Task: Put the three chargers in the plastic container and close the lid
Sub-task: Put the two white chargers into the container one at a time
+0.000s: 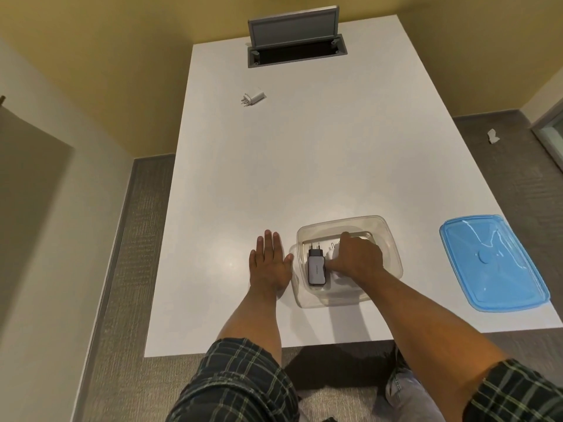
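Observation:
A clear plastic container (pixel 387 236) stands on the white table near its front edge. Inside it lies a grey and black charger (pixel 316 266) with its prongs pointing away from me. Beside that, my right hand (pixel 356 257) is inside the container, closed over a white charger (pixel 332 254) that is mostly hidden. My left hand (pixel 269 263) rests flat and open on the table, just left of the container. A second white charger (pixel 253 99) lies far off on the table. The blue lid (pixel 493 263) lies flat to the container's right.
The white table (pixel 304 166) runs away from me. At its far end a grey cable hatch (pixel 295 38) stands open with its flap up. Carpet floor surrounds the table, with a white scrap (pixel 493 137) on it at the right.

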The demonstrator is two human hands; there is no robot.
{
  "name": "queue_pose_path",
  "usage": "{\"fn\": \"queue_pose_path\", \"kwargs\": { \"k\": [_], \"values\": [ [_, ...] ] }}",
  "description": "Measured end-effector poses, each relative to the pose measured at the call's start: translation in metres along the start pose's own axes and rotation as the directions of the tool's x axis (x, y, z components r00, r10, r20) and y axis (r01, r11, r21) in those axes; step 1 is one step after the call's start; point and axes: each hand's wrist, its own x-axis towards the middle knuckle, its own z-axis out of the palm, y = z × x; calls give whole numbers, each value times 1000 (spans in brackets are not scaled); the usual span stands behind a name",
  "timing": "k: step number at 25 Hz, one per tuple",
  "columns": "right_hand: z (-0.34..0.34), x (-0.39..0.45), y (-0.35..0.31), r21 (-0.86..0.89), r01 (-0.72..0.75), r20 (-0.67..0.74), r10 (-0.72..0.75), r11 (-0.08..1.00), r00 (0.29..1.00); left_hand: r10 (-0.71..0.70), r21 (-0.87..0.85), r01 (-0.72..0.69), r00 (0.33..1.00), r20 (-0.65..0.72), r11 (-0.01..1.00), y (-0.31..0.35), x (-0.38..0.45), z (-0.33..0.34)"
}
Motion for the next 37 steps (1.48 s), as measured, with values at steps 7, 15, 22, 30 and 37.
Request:
{"fn": "queue_pose_path", "kwargs": {
  "k": [7, 15, 22, 30, 37],
  "values": [
    [0, 3, 7, -90, 76, -21, -78, 993, 997, 0, 9, 0, 1000, -6, 1000, 0, 0, 1],
    [-21, -8, 11, -323, 353, -275, -444, 878, 853, 41, 49, -34, 986, -163, 998, -1, -9, 7],
    [-49, 8, -21, -418, 552, -387, -691, 722, 610, 100, 38, -93, 956, -274, 995, -6, -4, -5],
    [-86, 80, -51, -460, 428, -259, -578, 778, 774, 109, 97, -81, 937, -331, 992, -17, 50, -49],
    [-92, 148, -71, -383, 277, -243, -386, 881, 890, 52, -18, -64, 916, -398, 998, -23, 87, -57]
  ]
}}
